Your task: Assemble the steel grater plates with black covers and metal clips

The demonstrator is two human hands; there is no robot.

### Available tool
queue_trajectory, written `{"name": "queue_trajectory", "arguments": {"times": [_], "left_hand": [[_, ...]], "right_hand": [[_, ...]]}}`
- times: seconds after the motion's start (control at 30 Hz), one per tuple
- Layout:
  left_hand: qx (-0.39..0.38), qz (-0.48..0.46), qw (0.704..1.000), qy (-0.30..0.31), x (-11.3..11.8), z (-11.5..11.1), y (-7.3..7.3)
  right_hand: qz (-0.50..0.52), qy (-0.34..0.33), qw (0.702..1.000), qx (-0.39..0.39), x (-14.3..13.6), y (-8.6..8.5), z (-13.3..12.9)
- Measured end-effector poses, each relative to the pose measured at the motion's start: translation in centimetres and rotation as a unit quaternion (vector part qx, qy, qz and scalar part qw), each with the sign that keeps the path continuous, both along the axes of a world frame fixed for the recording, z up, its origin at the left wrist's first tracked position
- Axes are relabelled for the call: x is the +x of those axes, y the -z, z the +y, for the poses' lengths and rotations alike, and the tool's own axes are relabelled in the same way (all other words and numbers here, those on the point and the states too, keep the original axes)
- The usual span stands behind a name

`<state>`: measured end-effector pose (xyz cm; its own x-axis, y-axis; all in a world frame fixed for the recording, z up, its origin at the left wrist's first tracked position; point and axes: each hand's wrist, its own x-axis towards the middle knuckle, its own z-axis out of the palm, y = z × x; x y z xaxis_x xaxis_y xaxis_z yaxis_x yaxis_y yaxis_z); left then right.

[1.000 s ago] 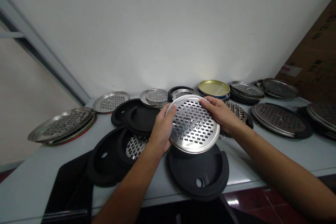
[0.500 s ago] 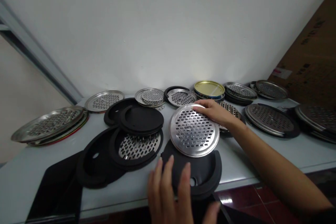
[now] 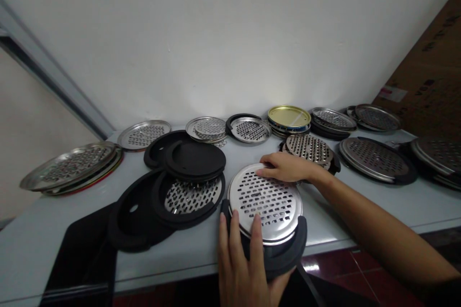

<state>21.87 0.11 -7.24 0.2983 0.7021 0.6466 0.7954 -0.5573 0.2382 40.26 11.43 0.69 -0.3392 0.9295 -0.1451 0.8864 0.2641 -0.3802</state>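
My right hand [image 3: 288, 167] pinches the far edge of a round metal grater plate [image 3: 264, 196], fingers on its top face. The plate lies over a black round holder [image 3: 284, 261] with a raised curved rim, its near part inside that rim. My left hand [image 3: 245, 259] grips the holder's near left side, fingers on top and the thumb going underneath. Left of it are several black round holders [image 3: 194, 158], one with a slotted metal plate [image 3: 192, 196] in it. Behind my right hand sits another stack topped by a slotted plate [image 3: 309, 147].
Along the wall stand stacks of metal plates, among them a gold-coloured disc [image 3: 289, 116]. More stacked plates [image 3: 72, 165] lie at the left, and others [image 3: 378, 158] at the right. A flat black object [image 3: 84, 254] hangs over the table's front edge. A cardboard box [image 3: 432, 86] stands at right.
The grater plate has come down and toward me into the black holder. My left hand has moved from hovering in front to gripping the holder's edge.
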Motion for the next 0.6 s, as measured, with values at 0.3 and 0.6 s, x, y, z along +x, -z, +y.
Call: {"name": "queue_trajectory", "arguments": {"times": [0.3,0.6], "left_hand": [[0.064,0.05,0.996,0.043,-2.6,0.2,1.9],[0.089,0.031,0.995,0.02,-2.3,0.2,2.4]], "right_hand": [[0.064,0.003,0.998,-0.021,0.1,0.2,0.2],[0.089,-0.033,0.995,-0.019,-0.9,0.2,-0.2]]}}
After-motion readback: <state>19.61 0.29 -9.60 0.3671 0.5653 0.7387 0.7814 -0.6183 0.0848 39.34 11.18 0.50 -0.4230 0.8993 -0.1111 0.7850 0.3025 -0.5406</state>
